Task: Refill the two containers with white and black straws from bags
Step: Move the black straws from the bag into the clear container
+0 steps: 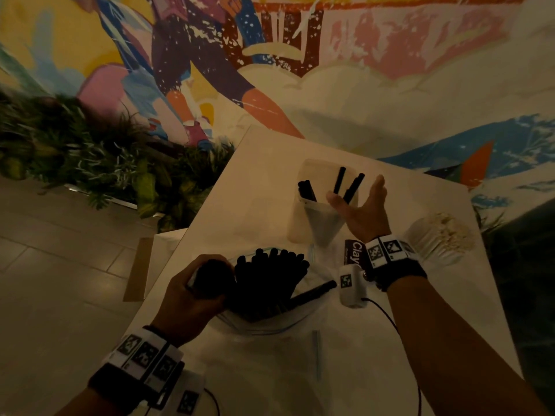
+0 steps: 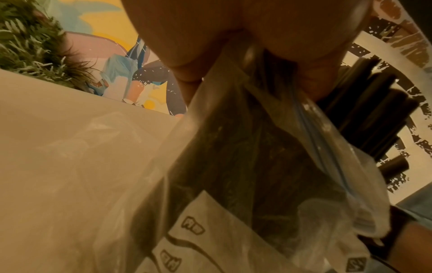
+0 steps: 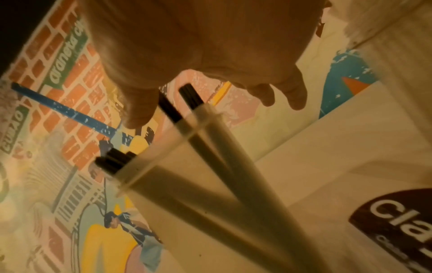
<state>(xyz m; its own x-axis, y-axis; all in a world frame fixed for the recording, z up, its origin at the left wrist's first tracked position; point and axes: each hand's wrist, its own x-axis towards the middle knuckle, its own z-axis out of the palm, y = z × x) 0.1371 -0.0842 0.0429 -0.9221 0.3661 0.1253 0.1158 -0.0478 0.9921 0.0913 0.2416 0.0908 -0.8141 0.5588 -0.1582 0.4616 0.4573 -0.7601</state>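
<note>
A clear container stands mid-table with a few black straws leaning in it. My right hand is open beside its rim, palm up, holding nothing; the right wrist view shows its fingers loosely spread above the container. My left hand grips a clear plastic bag full of black straws, whose ends stick out of the bag's mouth. One black straw lies across the bag's edge. A second container of white straws stands at the right.
A flat clear bag lies on the white table near me. A dark "Clay" label sits by my right wrist. Plants and tiled floor lie beyond the table's left edge; a mural wall stands behind.
</note>
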